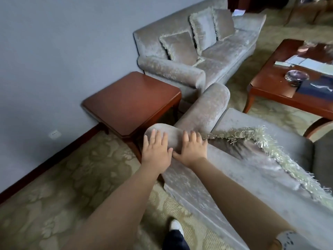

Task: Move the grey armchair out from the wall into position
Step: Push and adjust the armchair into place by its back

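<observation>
Head view: grey armchair [225, 170] near right, standing off the wall [54, 60] and angled. Its armrest runs from near-left to far-right, and the seat faces far right. Left hand [156, 152] and right hand [191, 150] lie flat side by side on the back's top left corner, fingers straight and spread, arms stretched out. Fringed cushion [270, 141] leans on the backrest. Wooden side table [133, 98] stands just left of the armrest, against the wall. Sofa [171, 69] is just beyond the armrest tip, coffee table [270, 82] far right.
</observation>
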Motion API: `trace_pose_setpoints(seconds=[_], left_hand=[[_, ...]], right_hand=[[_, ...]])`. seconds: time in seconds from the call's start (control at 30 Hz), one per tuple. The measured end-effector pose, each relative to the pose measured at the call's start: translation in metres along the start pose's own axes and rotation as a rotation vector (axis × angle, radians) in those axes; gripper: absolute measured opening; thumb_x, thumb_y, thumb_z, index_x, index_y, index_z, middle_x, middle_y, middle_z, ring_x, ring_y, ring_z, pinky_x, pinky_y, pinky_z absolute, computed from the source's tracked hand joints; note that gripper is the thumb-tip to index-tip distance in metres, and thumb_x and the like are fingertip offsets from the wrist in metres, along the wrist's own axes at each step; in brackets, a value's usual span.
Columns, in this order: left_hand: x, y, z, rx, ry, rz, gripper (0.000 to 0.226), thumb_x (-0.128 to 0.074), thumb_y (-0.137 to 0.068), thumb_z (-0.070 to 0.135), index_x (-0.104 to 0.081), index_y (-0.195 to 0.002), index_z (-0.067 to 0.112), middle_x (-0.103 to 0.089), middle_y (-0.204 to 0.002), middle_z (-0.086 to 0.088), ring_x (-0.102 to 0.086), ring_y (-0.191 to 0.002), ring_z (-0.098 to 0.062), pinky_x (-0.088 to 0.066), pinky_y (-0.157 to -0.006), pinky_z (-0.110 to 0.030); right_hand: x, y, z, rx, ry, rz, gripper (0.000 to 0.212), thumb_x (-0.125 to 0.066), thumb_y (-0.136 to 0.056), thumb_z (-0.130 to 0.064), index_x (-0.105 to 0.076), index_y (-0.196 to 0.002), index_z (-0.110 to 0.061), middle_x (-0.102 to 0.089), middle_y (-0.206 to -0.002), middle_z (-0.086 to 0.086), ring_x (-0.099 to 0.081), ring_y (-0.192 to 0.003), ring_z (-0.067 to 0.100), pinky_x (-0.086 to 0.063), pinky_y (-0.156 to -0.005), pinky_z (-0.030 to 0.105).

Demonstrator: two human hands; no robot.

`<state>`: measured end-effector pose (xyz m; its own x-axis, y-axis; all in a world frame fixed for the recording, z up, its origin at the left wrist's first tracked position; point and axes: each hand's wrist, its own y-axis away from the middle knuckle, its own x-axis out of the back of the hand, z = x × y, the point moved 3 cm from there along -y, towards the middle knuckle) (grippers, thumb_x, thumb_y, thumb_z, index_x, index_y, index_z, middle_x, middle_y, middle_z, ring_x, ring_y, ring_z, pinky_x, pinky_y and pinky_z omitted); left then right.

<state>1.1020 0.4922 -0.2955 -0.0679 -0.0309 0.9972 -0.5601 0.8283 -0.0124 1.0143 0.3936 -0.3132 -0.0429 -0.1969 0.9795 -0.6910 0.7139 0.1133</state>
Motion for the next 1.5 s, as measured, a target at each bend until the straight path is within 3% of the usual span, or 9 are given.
trace_pose_setpoints(seconds=[0.17, 0.3, 0.53, 0.7, 0.83, 0.93, 1.1, 1.27, 1.5], left_hand=[[-0.007, -0.070, -0.031, 0.068, 0.078, -0.156, 0.063, -0.023, -0.097, 0.047, -0.011, -0.149, 0.014, -0.017, -0.155, -0.013, -0.017, -0.140, -0.032, -0.018, -0.110, -0.049], [-0.025, -0.097, -0.033, 0.085, 0.193, -0.234, 0.062, -0.027, -0.096, 0.051, -0.023, -0.145, 0.013, -0.037, -0.137, -0.013, -0.040, -0.119, -0.031, -0.036, -0.093, -0.042], [-0.035, -0.111, -0.034, -0.042, 0.172, -0.088, 0.050, -0.031, -0.095, 0.048, -0.043, -0.134, 0.020, -0.045, -0.134, -0.003, -0.047, -0.114, -0.025, -0.041, -0.083, -0.036], [-0.038, -0.108, -0.041, -0.152, 0.236, -0.057, 0.048, -0.029, -0.096, 0.045, -0.043, -0.135, 0.020, -0.041, -0.142, -0.002, -0.045, -0.118, -0.025, -0.041, -0.083, -0.037], [-0.041, -0.109, -0.047, -0.268, 0.303, -0.014, 0.046, -0.036, -0.095, 0.040, -0.049, -0.132, 0.016, -0.047, -0.138, -0.002, -0.047, -0.118, -0.026, -0.043, -0.082, -0.037], [-0.040, -0.111, -0.047, -0.310, 0.448, 0.118, 0.034, -0.056, -0.086, 0.028, -0.065, -0.112, 0.008, -0.064, -0.115, -0.009, -0.058, -0.106, -0.032, -0.050, -0.074, -0.040], [-0.035, -0.122, -0.045, -0.387, 0.512, 0.225, 0.040, -0.040, -0.081, 0.034, -0.070, -0.096, 0.013, -0.069, -0.098, -0.002, -0.064, -0.094, -0.026, -0.051, -0.070, -0.037], [-0.037, -0.136, -0.046, -0.345, 0.473, 0.104, 0.030, -0.046, -0.087, 0.031, -0.065, -0.105, 0.016, -0.064, -0.109, -0.001, -0.056, -0.105, -0.025, -0.043, -0.080, -0.038], [-0.039, -0.124, -0.052, -0.374, 0.440, 0.115, 0.029, -0.049, -0.090, 0.029, -0.064, -0.108, 0.012, -0.061, -0.115, -0.005, -0.053, -0.112, -0.026, -0.042, -0.081, -0.038]], right_hand=[[-0.008, -0.027, -0.032, -0.051, 0.062, -0.041, 0.109, -0.036, -0.067, -0.083, -0.016, -0.145, -0.011, -0.027, -0.149, 0.018, -0.023, -0.136, 0.039, -0.022, -0.103, 0.059], [-0.013, -0.028, -0.034, -0.057, 0.093, -0.016, 0.105, -0.022, -0.065, -0.078, -0.018, -0.145, -0.009, -0.030, -0.146, 0.019, -0.025, -0.134, 0.039, -0.022, -0.101, 0.059], [-0.015, -0.033, -0.057, -0.211, 0.036, 0.046, 0.070, -0.024, -0.087, -0.044, -0.033, -0.142, -0.002, -0.036, -0.147, 0.019, -0.031, -0.136, 0.037, -0.021, -0.108, 0.054], [-0.005, -0.033, -0.074, -0.446, -0.121, 0.335, 0.046, -0.032, -0.091, -0.031, -0.068, -0.104, -0.007, -0.068, -0.111, 0.009, -0.060, -0.111, 0.028, -0.041, -0.097, 0.046], [-0.007, -0.037, -0.078, -0.498, -0.088, 0.429, 0.039, -0.037, -0.085, -0.031, -0.069, -0.090, -0.009, -0.071, -0.095, 0.005, -0.064, -0.096, 0.027, -0.044, -0.090, 0.044], [-0.014, -0.041, -0.074, -0.501, -0.049, 0.542, 0.033, -0.042, -0.083, -0.030, -0.069, -0.084, -0.010, -0.071, -0.091, 0.004, -0.065, -0.092, 0.026, -0.044, -0.086, 0.041], [-0.021, -0.053, -0.067, -0.485, 0.024, 0.738, 0.026, -0.046, -0.079, -0.028, -0.068, -0.076, -0.014, -0.069, -0.080, 0.001, -0.066, -0.082, 0.025, -0.040, -0.080, 0.038], [-0.010, -0.065, -0.070, -0.515, -0.001, 0.699, 0.024, -0.044, -0.077, -0.026, -0.060, -0.062, -0.015, -0.061, -0.065, -0.001, -0.059, -0.064, 0.025, -0.043, -0.070, 0.036], [-0.011, -0.056, -0.079, -0.561, -0.024, 0.577, 0.030, -0.040, -0.079, -0.029, -0.060, -0.067, -0.012, -0.063, -0.070, 0.003, -0.060, -0.069, 0.028, -0.045, -0.073, 0.038]])
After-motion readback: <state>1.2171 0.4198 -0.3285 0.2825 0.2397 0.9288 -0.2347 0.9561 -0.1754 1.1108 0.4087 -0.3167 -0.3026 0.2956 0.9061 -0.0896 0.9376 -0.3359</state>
